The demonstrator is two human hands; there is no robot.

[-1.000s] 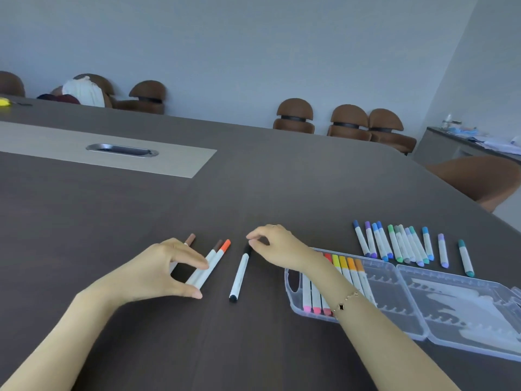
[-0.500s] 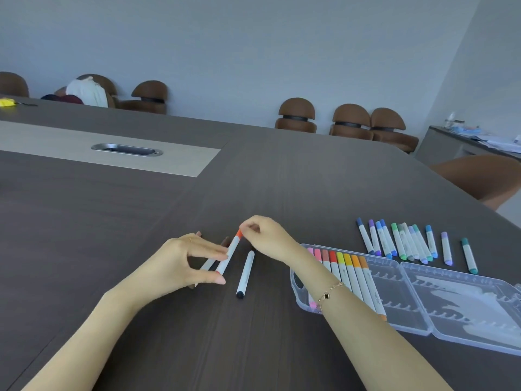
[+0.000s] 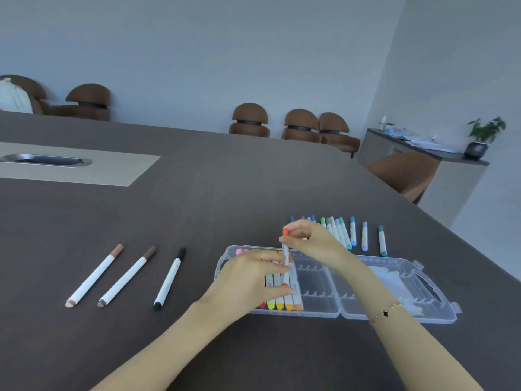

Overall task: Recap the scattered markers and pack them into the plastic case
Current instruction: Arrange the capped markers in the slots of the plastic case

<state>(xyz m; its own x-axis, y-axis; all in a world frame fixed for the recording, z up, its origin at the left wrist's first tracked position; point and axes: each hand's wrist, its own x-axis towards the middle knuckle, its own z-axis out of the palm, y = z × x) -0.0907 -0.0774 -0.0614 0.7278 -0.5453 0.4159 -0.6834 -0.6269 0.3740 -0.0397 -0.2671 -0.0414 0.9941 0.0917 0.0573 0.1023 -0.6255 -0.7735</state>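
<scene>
Both hands hold one orange-capped marker [image 3: 286, 259] above the open clear plastic case [image 3: 394, 294]. My right hand [image 3: 313, 241] pinches its top end and my left hand [image 3: 253, 280] pinches its lower end. Several pink, yellow and orange markers [image 3: 284, 301] lie in the case's left slots, partly hidden by my left hand. Three capped markers lie on the table to the left: a peach one [image 3: 94, 276], a brown one [image 3: 127, 277] and a black one [image 3: 170, 277]. A row of blue, green and purple markers [image 3: 352, 232] lies behind the case.
The dark table [image 3: 197, 207] has a light inset with a metal cable slot [image 3: 45, 160] at far left. Brown chairs [image 3: 249, 119] line the far edge, with another chair [image 3: 403, 173] at the right. A sideboard with a plant [image 3: 479, 139] stands by the right wall.
Both hands lifted the orange marker from the group at left and carried it right, over the case. My view shifted right, so the three remaining markers now lie left of my hands.
</scene>
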